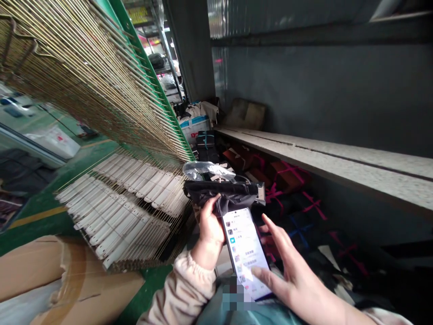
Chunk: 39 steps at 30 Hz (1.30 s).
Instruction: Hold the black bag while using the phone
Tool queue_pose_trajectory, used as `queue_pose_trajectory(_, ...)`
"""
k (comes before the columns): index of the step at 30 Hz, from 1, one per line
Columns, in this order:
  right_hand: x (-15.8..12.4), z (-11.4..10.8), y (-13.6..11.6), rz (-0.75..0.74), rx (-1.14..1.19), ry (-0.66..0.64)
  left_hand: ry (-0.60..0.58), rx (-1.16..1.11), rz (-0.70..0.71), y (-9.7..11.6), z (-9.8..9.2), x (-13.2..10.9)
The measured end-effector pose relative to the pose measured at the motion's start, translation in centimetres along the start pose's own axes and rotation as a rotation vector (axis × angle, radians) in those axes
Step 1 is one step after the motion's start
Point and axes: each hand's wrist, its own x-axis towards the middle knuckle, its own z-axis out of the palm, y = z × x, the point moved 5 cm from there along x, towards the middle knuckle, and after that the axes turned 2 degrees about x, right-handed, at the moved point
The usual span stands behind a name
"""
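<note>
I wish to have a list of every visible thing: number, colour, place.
Smartphone: one, white screen, bottom centre
Handbag: one, black, beyond the smartphone
Rack: one, green and brass-coloured, upper left
Flat strips: many, white, below the rack
Cardboard box: one, brown, lower left
Sack: one, white, left background
Tied bundles: several, mostly dark, right
Ledge: one, speckled white, right
Wall: one, grey, upper right
Background clutter: uncountable, mixed, upper centre
Left hand: one, beige sleeve, holding smartphone
Right hand: one, pale sleeve, over screen

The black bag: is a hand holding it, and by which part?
The left hand appears to hold the black bag by its near side, thumb against it; the other fingers are hidden.
</note>
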Motion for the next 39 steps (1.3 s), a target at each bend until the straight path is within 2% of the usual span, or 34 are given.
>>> queue_pose_trajectory(5, 0.2, -3.2, -0.9, -0.246, -0.309, 0.133, -0.009, -0.002, 0.011, -0.1, -0.2, 0.3)
queue_pose_trajectory(9, 0.3, -3.5, -1.7, -0.402, -0.531, 0.087, -0.033, 0.009, -0.006, -0.6, 0.2, 0.3)
queue_pose_trajectory(14, 1.3, -2.5, -2.4, -0.463, -0.652, -0.009, 0.000, 0.014, -0.032, -1.0, 0.6, 0.1)
queue_pose_trajectory(20, 2.7, -0.9, -2.6, -0.496, -0.709, -0.074, -0.080, 0.048, -0.118, -1.6, 0.6, 0.2)
queue_pose_trajectory(23, 3.0, -0.3, -2.7, -0.508, -0.720, -0.084, -0.082, 0.051, -0.091, -1.5, 0.5, 0.3)
queue_pose_trajectory(28, 2.4, -1.2, -3.2, -0.534, -0.617, -0.046, -0.044, 0.024, -0.083, -1.2, 0.4, 0.1)
queue_pose_trajectory(31, 1.6, -2.8, -2.6, -0.484, -0.525, 0.015, -0.064, 0.001, -0.095, -0.9, 0.2, 0.1)
queue_pose_trajectory(34, 0.9, -4.1, -0.8, -0.326, -0.305, 0.047, -0.026, 0.022, -0.029, -0.4, -0.6, 0.4)
queue_pose_trajectory(36, 0.5, -4.3, 0.9, -0.116, -0.001, 0.030, -0.007, 0.062, 0.009, -0.1, -1.1, 0.5)
queue_pose_trajectory(39, -0.3, -2.9, 3.2, 0.247, 0.524, -0.076, -0.022, 0.098, 0.007, -0.1, -1.1, 0.6)
